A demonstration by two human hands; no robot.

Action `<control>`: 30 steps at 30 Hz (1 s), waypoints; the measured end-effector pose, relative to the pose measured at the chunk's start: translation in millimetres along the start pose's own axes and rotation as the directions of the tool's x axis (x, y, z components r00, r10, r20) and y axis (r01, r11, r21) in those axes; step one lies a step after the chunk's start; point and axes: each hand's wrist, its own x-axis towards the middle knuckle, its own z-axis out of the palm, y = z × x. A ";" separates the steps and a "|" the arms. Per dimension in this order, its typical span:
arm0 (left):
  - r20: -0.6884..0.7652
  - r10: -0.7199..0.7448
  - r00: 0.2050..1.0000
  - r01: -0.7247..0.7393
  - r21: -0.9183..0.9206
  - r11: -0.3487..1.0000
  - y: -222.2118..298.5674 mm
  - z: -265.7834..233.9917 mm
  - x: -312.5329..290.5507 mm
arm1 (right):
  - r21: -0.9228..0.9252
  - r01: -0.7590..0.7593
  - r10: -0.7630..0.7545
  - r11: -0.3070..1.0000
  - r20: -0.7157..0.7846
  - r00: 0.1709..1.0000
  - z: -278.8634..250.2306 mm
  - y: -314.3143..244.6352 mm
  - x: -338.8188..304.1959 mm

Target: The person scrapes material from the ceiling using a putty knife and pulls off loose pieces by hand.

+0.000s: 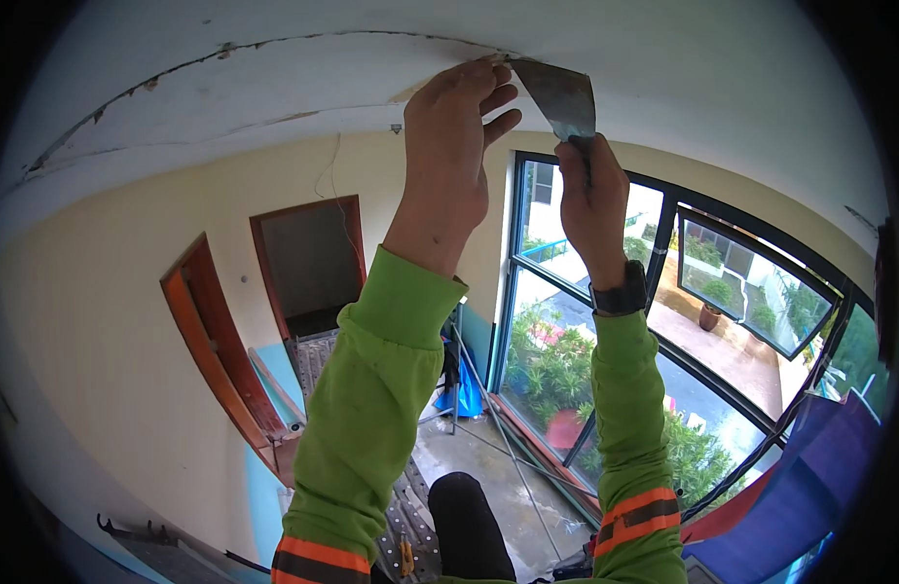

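Both my arms reach up to a white ceiling (pixel 722 88) in green sleeves with orange and dark bands. My right hand (pixel 597 190) grips the handle of a putty knife (pixel 558 95), its broad, worn metal blade pointing up and left. One blade corner meets a long, dark crack (pixel 274 44) running across the ceiling. Beside that corner is my left hand (pixel 451 131), fingers apart and slightly bent, fingertips at the crack's end. It appears to hold nothing; whether a fingertip touches the blade I cannot tell. Flaking paint shows along the crack.
Below lies a perforated metal platform (pixel 405 516) with an orange-handled tool (pixel 406 557) on it. Large dark-framed windows (pixel 668 219) stand at right, one pane tilted out. An open wooden door (pixel 211 341) and a doorway (pixel 308 253) are at left. Thin poles (pixel 513 448) lean below.
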 end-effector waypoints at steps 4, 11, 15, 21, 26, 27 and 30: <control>-0.019 0.007 1.000 -0.005 0.058 0.998 0.2 1.5 -0.9 | -0.037 0.056 -0.056 0.998 -0.014 0.998 -1.9 6.9 5.5; 0.007 0.022 1.000 -0.023 0.072 0.997 -3.9 -3.0 -1.8 | -0.086 0.100 -0.096 0.991 0.047 0.994 -10.9 10.3 14.8; 0.009 0.048 0.999 -0.049 0.098 0.994 -4.1 -5.9 1.2 | -0.154 0.140 -0.139 0.978 0.019 0.990 -15.6 9.2 21.2; 0.005 0.065 0.998 -0.065 0.126 0.990 -4.5 -6.7 1.3 | -0.233 0.172 -0.178 0.957 -0.005 0.984 -16.3 13.9 25.9; -0.015 0.072 0.997 -0.069 0.143 0.987 -5.3 -5.1 3.3 | 0.215 -0.129 0.088 0.968 0.192 0.977 0.6 24.9 21.3; -0.020 0.072 0.997 -0.069 0.130 0.989 -5.5 -4.3 3.7 | 0.238 -0.184 0.140 0.954 0.189 0.972 5.9 24.6 20.0; -0.064 0.105 0.992 -0.097 0.123 0.988 -17.2 2.7 7.7 | 0.510 -0.275 0.183 0.815 0.223 0.957 30.5 34.8 5.3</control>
